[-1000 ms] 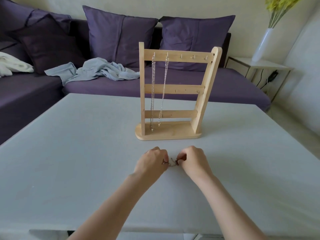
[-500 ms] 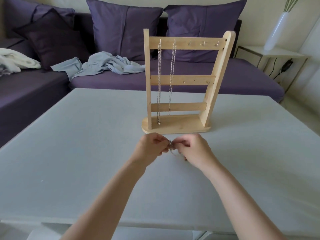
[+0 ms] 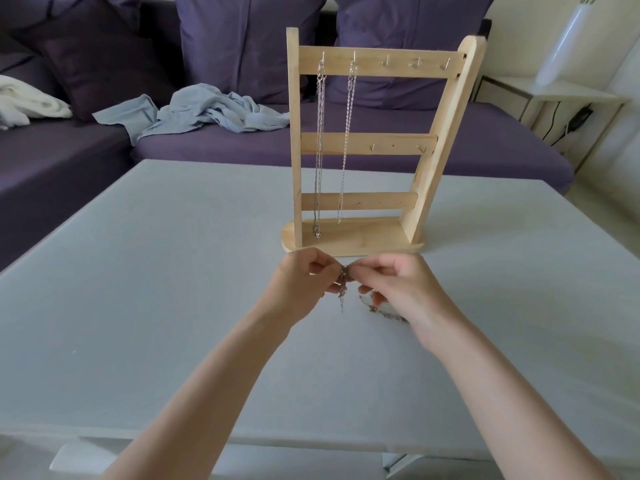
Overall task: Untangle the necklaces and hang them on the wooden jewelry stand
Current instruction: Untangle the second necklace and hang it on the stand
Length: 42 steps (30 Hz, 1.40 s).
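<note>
A tangled chain [image 3: 343, 284] hangs pinched between the fingertips of the left hand [image 3: 304, 282] and right hand [image 3: 398, 285], trailing below them to the grey table [image 3: 138, 271], the wooden jewelry stand [image 3: 363, 143] just beyond the knuckles.

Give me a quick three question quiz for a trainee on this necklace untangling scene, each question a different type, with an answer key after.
1. True or false: the top bar of the wooden jewelry stand has every hook filled.
2. How many necklaces already hang there? A) one B) two C) four
3. Fill in: the left hand and right hand pinch a tangled chain just in front of the stand's ____.

Key: 1 false, three top hooks are bare. 2 B: first necklace, second necklace. 3 base.
</note>
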Each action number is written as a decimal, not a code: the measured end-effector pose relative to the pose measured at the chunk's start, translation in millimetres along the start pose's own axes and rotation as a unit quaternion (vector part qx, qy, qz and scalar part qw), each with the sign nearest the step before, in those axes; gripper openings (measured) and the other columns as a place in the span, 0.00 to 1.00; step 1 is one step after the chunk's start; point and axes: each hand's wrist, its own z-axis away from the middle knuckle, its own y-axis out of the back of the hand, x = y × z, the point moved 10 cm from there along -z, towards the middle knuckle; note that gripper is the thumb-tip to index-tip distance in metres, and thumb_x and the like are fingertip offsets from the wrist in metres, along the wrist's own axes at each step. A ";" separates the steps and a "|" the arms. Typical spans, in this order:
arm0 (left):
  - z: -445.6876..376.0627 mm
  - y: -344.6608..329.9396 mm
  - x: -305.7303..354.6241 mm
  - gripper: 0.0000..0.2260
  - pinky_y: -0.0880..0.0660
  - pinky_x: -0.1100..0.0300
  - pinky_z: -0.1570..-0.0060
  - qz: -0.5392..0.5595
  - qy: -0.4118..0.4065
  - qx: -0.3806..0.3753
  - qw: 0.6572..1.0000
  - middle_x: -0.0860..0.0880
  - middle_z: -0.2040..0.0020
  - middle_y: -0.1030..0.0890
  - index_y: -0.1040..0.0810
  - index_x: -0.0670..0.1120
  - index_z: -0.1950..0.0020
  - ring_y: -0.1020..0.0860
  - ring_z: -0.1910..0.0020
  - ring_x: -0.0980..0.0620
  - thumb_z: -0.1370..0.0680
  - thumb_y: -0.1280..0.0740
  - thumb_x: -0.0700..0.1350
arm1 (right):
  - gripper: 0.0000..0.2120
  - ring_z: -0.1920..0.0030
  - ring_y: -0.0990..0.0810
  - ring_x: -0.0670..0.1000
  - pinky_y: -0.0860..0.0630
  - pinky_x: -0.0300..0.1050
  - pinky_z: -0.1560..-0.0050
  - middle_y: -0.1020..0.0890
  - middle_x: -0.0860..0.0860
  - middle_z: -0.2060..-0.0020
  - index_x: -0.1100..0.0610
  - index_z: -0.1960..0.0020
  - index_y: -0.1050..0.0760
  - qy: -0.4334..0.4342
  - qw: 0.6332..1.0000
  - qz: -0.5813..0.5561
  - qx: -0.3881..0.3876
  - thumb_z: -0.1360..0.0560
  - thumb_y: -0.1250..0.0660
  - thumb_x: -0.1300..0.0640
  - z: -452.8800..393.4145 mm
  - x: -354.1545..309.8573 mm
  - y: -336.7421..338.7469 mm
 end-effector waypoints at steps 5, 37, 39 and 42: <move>4.7 -2.8 2.7 0.08 0.27 0.63 0.59 -0.033 -0.012 -0.015 0.999 0.54 0.66 0.19 0.25 0.48 0.62 0.22 0.70 0.65 0.23 0.35 0.40 | 0.06 0.65 0.27 0.48 0.31 0.38 0.66 0.17 0.56 0.61 0.53 0.63 0.19 0.003 1.000 0.007 -0.004 0.29 0.29 0.61 0.0 -3.3 -0.5; 9.3 -6.0 20.7 0.10 0.24 0.59 0.57 -0.065 -0.061 -0.064 0.994 0.55 0.60 0.17 0.23 0.52 0.56 0.21 0.66 0.62 0.29 0.27 0.39 | 0.07 0.74 0.33 0.47 0.34 0.40 0.65 0.24 0.51 0.71 0.56 0.52 0.23 -0.021 0.999 -0.030 -0.014 0.29 0.31 0.64 0.9 6.4 0.9; 8.3 -5.5 21.0 0.10 0.23 0.60 0.59 -0.099 -0.076 -0.053 0.991 0.57 0.62 0.18 0.24 0.53 0.58 0.21 0.67 0.64 0.30 0.27 0.40 | 0.08 0.76 0.33 0.45 0.34 0.37 0.68 0.24 0.52 0.70 0.56 0.52 0.24 -0.018 1.000 -0.010 -0.017 0.29 0.32 0.66 1.5 5.3 -1.5; 8.1 -3.1 24.0 0.09 0.27 0.68 0.63 -0.124 -0.094 -0.035 0.987 0.58 0.64 0.20 0.24 0.52 0.60 0.22 0.68 0.64 0.29 0.27 0.40 | 0.09 0.76 0.32 0.44 0.33 0.37 0.69 0.23 0.50 0.69 0.55 0.52 0.24 -0.014 1.000 0.003 -0.015 0.30 0.33 0.66 1.3 2.7 -1.6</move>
